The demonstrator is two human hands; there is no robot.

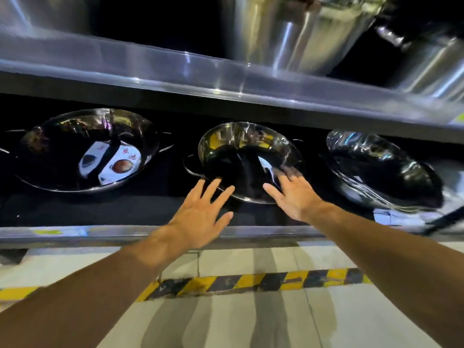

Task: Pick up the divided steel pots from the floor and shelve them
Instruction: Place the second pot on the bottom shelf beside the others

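Note:
Three shiny divided steel pots lie on the dark lower shelf [100,209]. The left pot [62,151] shows a white label inside. The middle pot [241,149] has an S-shaped divider and loop handles. The right pot [381,169] tilts toward the right. My left hand [200,212] is spread flat at the near-left rim of the middle pot, fingers apart. My right hand [293,194] is also spread, its fingertips at that pot's near-right rim. Neither hand grips anything.
The steel upper shelf [175,66] overhangs close above the pots and carries large stockpots [301,33]. The lower shelf's front lip [75,234] runs across in front. A yellow-black hazard stripe [251,282] marks the pale floor below.

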